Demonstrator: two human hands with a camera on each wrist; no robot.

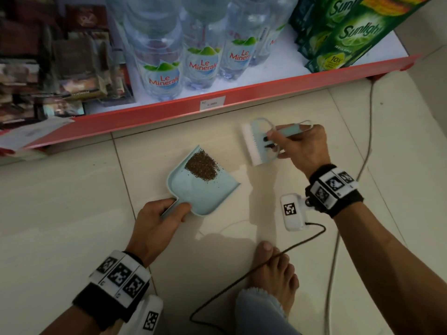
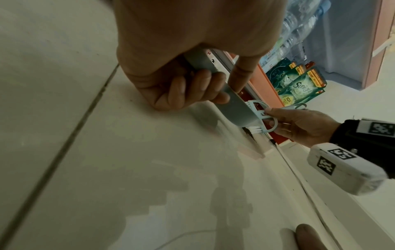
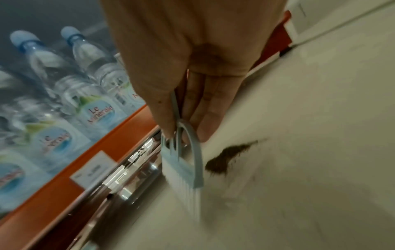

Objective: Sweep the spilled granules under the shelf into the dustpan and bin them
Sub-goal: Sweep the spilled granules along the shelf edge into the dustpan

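The left hand (image 1: 157, 222) curled its fingers and thumb around the short handle of the pale blue plastic dustpan (image 1: 205, 192), which lay on the cream tiled floor (image 1: 60, 201) in front of the shelf. A heap of dark brown granules (image 1: 202, 168) sat inside the pan, toward its far open lip, with a few loose grains scattered beside the heap. The right hand (image 1: 302, 151) pinched the looped handle of the small pale blue hand brush with white bristles (image 1: 256, 143), thumb on top and fingers folded beneath, holding it just beyond the pan's right corner, apart from it. The red front edge of the low shop shelf (image 1: 217, 110) ran just behind both tools, carrying clear water bottles (image 1: 164, 68) and green detergent pouches (image 1: 343, 37).
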